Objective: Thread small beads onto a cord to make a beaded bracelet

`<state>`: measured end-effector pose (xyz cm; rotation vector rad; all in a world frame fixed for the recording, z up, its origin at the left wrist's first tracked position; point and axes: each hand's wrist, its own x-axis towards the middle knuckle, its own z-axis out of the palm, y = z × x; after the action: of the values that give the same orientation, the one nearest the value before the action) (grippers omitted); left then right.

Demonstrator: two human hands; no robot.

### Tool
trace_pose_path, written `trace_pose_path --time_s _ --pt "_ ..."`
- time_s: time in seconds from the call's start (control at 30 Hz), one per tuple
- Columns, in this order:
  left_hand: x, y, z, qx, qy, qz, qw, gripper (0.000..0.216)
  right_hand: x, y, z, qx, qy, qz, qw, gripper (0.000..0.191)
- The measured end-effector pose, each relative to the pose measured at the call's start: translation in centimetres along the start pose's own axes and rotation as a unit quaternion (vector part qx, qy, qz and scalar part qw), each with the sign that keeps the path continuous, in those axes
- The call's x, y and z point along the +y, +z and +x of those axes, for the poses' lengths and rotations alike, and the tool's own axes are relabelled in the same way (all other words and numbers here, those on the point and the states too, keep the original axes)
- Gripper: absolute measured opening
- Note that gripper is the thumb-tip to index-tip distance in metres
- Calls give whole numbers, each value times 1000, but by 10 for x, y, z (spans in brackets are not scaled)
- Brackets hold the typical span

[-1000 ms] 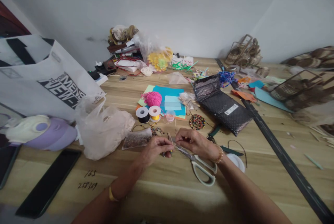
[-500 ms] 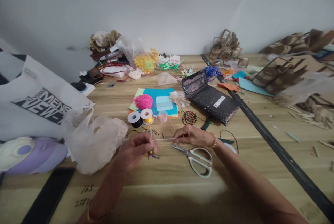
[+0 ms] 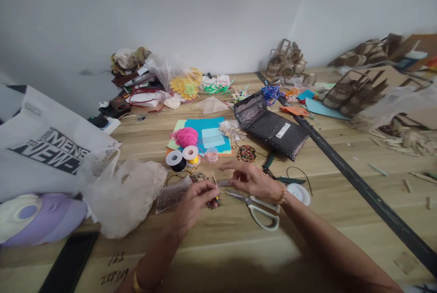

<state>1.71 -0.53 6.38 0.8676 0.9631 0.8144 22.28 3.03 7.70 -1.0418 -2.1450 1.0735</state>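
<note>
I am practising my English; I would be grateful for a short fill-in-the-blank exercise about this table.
1. The ball of yarn on the coloured paper is ____.
2. The spool just left of the yellow-thread spool carries ____ thread.
3. A cutting tool with pale loop handles lies beside the right hand: a pair of ____.
4. Small coloured beads show at the fingertips of the ____ hand.

Missing words: pink; black; scissors; left.

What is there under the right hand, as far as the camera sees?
Scissors lie partly under the right hand: their blade tips, pivot and nearer handle loop show. The hand covers part of the farther loop; whatever else lies directly behind it cannot be seen.
</note>
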Motion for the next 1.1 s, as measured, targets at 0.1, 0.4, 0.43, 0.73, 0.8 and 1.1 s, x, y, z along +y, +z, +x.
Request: trace_pose_path --time_s 0.1,0.4,0.43,0.73,0.8,1.1 --pt "-11 1 7 3 -9 -23 1000 30 -6 8 2 -85 1 72 994 32" --pt "-31 -7 14 52 15 13 998 31 0 20 14 -24 14 25 999 11" --pt "-33 -7 15 54 16 14 998 31 0 20 14 -19 9 11 1000 10" --pt "-38 -9 17 67 20 31 997 29 4 23 13 -25 -101 -66 992 16" --pt "-36 -10 16 65 21 36 997 29 4 22 13 -25 -121 -71 990 17" --pt "-23 -13 12 16 55 145 988 28 6 26 12 -58 -160 -41 985 13"
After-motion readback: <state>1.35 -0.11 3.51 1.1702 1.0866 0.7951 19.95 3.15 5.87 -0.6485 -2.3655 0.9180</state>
